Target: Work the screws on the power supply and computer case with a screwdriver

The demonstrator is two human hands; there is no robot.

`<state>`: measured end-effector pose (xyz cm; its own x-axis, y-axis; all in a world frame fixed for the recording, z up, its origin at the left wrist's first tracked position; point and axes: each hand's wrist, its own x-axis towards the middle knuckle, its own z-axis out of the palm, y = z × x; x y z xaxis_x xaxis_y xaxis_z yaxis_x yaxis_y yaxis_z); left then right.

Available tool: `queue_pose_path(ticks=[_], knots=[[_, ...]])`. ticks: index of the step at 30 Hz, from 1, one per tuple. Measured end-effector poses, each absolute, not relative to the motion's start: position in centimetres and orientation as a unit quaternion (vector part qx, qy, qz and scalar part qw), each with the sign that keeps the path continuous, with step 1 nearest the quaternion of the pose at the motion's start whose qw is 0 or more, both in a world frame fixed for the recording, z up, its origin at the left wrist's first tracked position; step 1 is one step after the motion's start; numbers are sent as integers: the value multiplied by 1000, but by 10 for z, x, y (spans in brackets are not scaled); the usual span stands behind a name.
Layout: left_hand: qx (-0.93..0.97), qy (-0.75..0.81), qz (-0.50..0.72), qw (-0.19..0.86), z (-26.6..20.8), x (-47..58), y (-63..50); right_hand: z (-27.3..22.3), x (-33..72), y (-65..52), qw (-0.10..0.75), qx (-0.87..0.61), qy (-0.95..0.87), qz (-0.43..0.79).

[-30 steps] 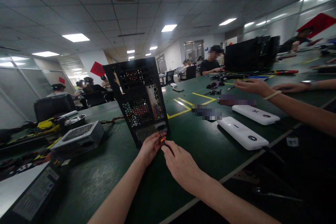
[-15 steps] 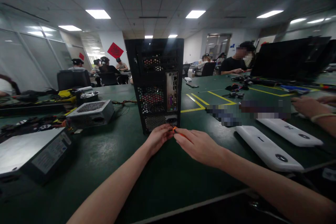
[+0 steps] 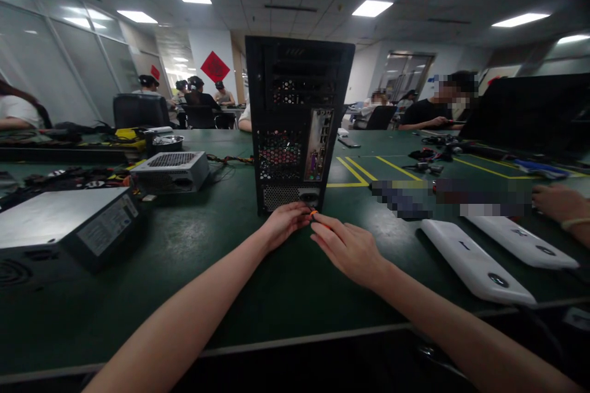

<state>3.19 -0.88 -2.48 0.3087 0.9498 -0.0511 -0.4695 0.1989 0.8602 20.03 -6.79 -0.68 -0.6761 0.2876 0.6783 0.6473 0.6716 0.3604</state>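
Observation:
A black computer tower (image 3: 282,120) stands upright on the green table, its rear side towards me. Low on it sits the power supply's perforated plate (image 3: 280,196), with a socket at its right. My right hand (image 3: 350,249) is closed around an orange-handled screwdriver (image 3: 314,215), which points at the tower's lower rear edge. Close beside the screwdriver's front end, my left hand (image 3: 288,224) has its fingers pressed together against the bottom of the power supply. What lies between those left fingertips is hidden, as is the screwdriver's tip.
Two loose power supplies, a near one (image 3: 64,221) and a farther one (image 3: 170,171), lie left beside tangled cables. On the right are two white oblong devices (image 3: 477,261) (image 3: 520,236), a monitor (image 3: 530,113) and another person's hand (image 3: 560,202).
My view has tilted down and turned left, so the tower appears higher and farther right. Both hands stay at the tower's lower rear edge, the screwdriver still in my right.

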Motion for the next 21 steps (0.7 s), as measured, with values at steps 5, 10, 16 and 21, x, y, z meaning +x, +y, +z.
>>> queue_pose_path(ticks=[5,10,16,21], knots=[[385,314,496,712,-25,31,-8,-2,201,-67,310,-302,-855,-286],[397,302,494,712,-26,30,-7,-5,200,-69,287,-281,-862,-309],[405,308,487,710,-27,31,-7,-2,203,-68,314,-320,-834,-322],[406,311,485,709,-22,32,-10,-6,201,-66,304,-268,-849,-338]])
